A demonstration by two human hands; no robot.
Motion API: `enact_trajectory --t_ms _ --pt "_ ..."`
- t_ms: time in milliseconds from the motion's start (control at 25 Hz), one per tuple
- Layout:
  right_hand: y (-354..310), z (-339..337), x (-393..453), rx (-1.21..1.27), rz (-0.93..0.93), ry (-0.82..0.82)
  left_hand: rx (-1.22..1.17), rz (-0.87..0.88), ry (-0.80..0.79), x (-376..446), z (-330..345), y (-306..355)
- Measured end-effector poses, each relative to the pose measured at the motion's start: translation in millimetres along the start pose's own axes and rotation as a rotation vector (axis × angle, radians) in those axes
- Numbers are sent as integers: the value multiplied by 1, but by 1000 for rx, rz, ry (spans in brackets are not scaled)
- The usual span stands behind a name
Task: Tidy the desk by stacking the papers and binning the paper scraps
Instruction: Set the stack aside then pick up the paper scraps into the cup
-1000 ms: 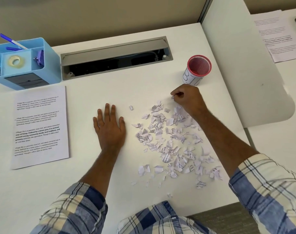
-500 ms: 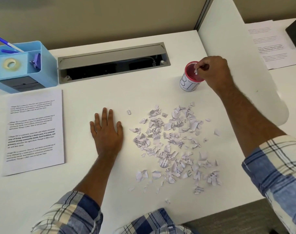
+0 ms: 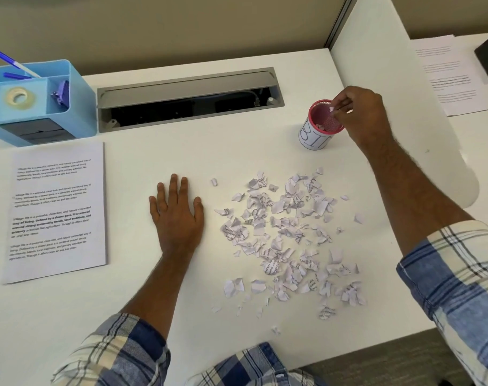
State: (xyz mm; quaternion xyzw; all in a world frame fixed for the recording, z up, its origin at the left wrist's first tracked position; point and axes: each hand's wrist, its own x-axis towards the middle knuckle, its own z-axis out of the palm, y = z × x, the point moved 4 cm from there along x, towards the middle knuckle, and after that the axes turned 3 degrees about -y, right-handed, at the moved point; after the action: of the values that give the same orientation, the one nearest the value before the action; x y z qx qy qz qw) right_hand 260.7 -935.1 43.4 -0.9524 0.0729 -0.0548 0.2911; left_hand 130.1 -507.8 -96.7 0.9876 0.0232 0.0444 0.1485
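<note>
Several torn paper scraps point(image 3: 290, 238) lie scattered on the white desk point(image 3: 237, 151), right of centre. A small pink mesh cup labelled BIN point(image 3: 319, 126) stands at the back right, with some scraps inside. My right hand point(image 3: 362, 115) hovers over the cup's rim, fingertips pinched on a small white scrap point(image 3: 332, 109). My left hand point(image 3: 176, 215) rests flat on the desk, fingers spread, just left of the scraps. A printed sheet of paper point(image 3: 56, 210) lies flat at the left.
A blue desk organiser point(image 3: 37, 104) with pens and tape stands at the back left. An open grey cable tray point(image 3: 187, 98) runs along the back. A white divider panel point(image 3: 404, 107) borders the right; another printed sheet point(image 3: 454, 76) lies beyond it.
My right hand picked a scrap from the pile's far edge, carried it to the bin cup, and now holds it over the opening. The left hand stayed flat.
</note>
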Motion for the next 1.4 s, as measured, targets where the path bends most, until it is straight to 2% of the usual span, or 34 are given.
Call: enact_trajectory --t_ms 200,360,520,800,1080,1200,1400 --pt "-2 -1 -11 -49 -24 26 -8 -3 -18 1 0 1" --pt "-16 1 -30 30 -68 99 -8 -1 -9 1 -1 0" --pt "-21 38 -84 161 -96 -39 -2 -9 -3 0 -2 1" --pt "15 88 -133 9 141 -208 11 -6 -5 0 -1 1" --pt "-7 107 -132 -72 -6 -320 0 -17 -12 0 -2 1" --pt "-11 112 -129 -172 -67 -297 -2 -11 -17 0 -2 1" --pt "-11 106 -124 -149 -57 -272 -6 -18 -23 0 -2 2"
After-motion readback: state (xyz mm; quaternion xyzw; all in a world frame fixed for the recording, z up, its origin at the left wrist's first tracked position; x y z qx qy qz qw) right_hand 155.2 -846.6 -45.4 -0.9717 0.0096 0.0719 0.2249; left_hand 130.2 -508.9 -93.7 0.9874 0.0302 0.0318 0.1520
